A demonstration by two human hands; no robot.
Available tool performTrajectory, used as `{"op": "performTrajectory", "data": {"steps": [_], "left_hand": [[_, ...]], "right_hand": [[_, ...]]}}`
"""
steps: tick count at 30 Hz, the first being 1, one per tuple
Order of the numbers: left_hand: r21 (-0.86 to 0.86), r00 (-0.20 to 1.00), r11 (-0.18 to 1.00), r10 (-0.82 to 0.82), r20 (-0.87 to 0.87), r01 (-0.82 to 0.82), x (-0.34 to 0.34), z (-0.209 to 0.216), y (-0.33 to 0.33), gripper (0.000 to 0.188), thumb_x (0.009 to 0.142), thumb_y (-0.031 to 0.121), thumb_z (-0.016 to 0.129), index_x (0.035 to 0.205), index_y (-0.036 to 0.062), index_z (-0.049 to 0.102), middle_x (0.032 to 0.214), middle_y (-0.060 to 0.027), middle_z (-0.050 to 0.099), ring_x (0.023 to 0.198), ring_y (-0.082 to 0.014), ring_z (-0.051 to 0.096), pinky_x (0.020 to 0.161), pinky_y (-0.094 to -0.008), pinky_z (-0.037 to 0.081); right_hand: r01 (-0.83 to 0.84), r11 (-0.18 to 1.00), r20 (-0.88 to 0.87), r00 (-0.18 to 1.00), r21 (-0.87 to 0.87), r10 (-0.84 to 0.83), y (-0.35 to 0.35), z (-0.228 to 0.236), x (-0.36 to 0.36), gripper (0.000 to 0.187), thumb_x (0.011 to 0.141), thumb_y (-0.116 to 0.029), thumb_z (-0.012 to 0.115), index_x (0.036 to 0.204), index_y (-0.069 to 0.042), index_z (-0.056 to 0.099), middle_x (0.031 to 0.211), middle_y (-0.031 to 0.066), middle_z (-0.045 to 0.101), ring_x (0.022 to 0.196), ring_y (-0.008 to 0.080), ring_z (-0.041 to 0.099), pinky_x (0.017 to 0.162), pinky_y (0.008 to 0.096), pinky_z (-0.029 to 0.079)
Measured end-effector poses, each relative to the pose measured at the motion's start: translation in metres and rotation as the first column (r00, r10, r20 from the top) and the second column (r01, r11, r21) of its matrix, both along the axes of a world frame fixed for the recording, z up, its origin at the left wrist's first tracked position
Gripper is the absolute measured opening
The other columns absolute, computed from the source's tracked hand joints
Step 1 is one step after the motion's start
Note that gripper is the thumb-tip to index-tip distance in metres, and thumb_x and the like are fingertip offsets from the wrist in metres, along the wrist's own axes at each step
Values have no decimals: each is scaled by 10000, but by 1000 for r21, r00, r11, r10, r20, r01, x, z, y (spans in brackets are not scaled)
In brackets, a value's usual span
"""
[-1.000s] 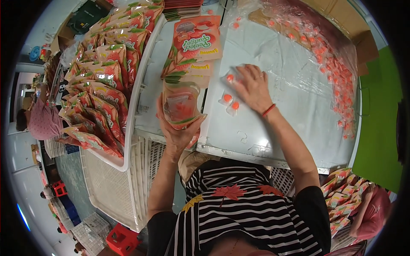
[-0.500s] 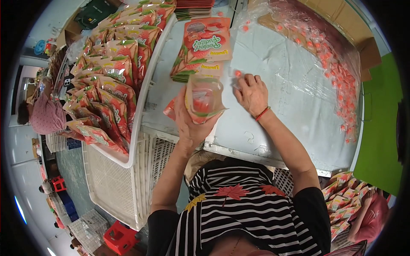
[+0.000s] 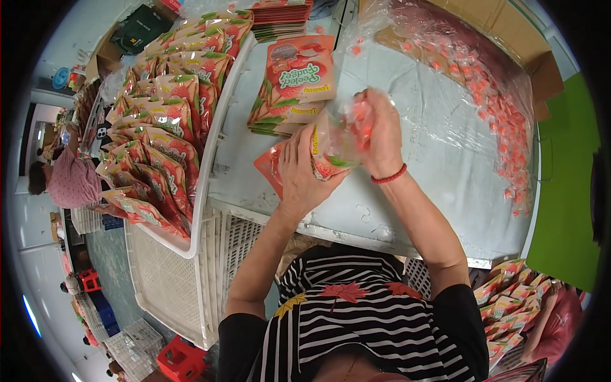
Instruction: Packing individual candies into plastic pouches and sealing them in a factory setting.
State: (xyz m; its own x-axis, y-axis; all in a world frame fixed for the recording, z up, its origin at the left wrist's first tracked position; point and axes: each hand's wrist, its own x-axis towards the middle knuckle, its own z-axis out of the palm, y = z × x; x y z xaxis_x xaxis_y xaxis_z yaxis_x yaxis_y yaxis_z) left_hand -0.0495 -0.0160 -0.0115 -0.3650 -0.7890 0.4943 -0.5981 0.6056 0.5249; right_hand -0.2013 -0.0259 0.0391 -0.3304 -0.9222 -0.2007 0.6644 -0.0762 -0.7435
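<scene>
1. Left hand (image 3: 305, 170): fingers half-curled around 1 printed red stand-up pouch (image 3: 331, 151), thumb below; firm hold. Pouch is tilted, mouth toward the right hand, above the near part of the white tabletop (image 3: 439, 184).
2. Right hand (image 3: 384, 137): partly closed around a bunch of red clear-wrapped candies (image 3: 360, 122), right at the pouch mouth. Motion blur; can't count candies or tell if any are inside the mouth. Red bracelet (image 3: 389, 175) on that wrist.
3. A red flap (image 3: 270, 167) shows just left of the left hand; can't tell if it's the same pouch or a 2nd.
4. Flat printed pouches (image 3: 300, 71) lie fanned in a pile just beyond the left hand. Taller pile of flat pouches (image 3: 280, 19) behind that, at the far edge.
5. Left: white plastic crate (image 3: 202, 191) packed with rows of plump printed pouches (image 3: 167, 130). White perforated crates (image 3: 168, 280) stand below it.
6. Right: loose red wrapped candies (image 3: 512, 149) along the far-right side of the tabletop, on a clear plastic sheet (image 3: 439, 130) that runs into a cardboard box (image 3: 548, 76).
7. Background: red stool (image 3: 181, 358) on the floor, lower left; 1 co-worker in pink (image 3: 71, 175) at left, 1 in red (image 3: 561, 321) at lower right beside more pouches (image 3: 509, 299).
</scene>
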Motion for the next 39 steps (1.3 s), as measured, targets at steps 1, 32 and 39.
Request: {"op": "performTrajectory", "data": {"steps": [1,32,39], "left_hand": [[-1,1000,1000,-2,0,2,-3,1,-1,953,576,345,841,1330,14,361,1219,-181,492,1106,-358,480,922,-467,390],[150,918,989,68,-391,-9,30,-44,15,1209,484,266,924,1387,-1,165,1390,-200,252,1248,-301,371,1025,-417,352],[77,773,984,-77,-630,161,-8,9,6,1139,548,171,883,1372,-21,121,1344,-192,336,1226,-292,397,1036,-399,333]], "right_hand": [[2,1000,0,1000,-1,-2,2,-4,0,196,931,-236,512,866,-57,563,764,9,560,672,95,519,620,254,430],[-108,994,-884,-465,-5,-55,-15,-106,-31,230,841,-162,613,1053,-72,605,1041,122,576,983,305,544,765,385,501],[-7,981,-945,267,-196,-187,15,19,-22,199,847,-131,648,1003,-33,573,778,112,623,640,245,601,594,337,480]]}}
